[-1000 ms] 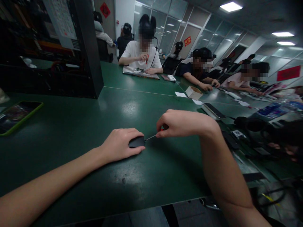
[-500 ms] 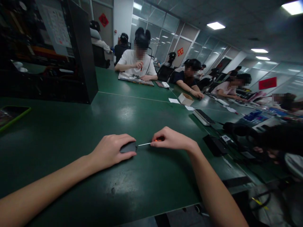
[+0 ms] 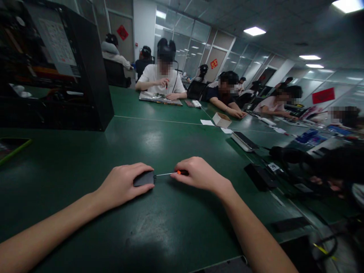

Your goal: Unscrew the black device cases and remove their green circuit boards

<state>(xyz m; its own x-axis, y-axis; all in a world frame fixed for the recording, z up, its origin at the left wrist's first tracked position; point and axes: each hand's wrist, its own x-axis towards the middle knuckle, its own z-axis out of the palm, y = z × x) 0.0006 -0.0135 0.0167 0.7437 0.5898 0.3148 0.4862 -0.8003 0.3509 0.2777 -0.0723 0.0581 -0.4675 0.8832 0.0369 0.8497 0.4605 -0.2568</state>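
Note:
On the green tabletop (image 3: 170,220), my left hand (image 3: 125,181) grips a small flat dark-grey box (image 3: 144,179), thumb on its near edge and fingers along the far one. My right hand (image 3: 196,172) is closed around the orange-and-black handle of a screwdriver (image 3: 182,172). Its thin metal shaft points left, and the tip meets a small dark piece on the box's right end. Whether the tip sits in a screw is too small to tell. My right-hand fingers hide part of the handle.
An open black computer case (image 3: 85,68) stands at the left, with a green-edged phone (image 3: 13,146) before it. Rightward lie a small open carton (image 3: 222,120), a white-and-black device (image 3: 244,141) and a black box (image 3: 259,176). Across the table a person (image 3: 163,77) works on a board.
My view has shifted slightly, so both hands appear a little further left. The grip on the box and the screwdriver is kept; the orange part of the handle shows more.

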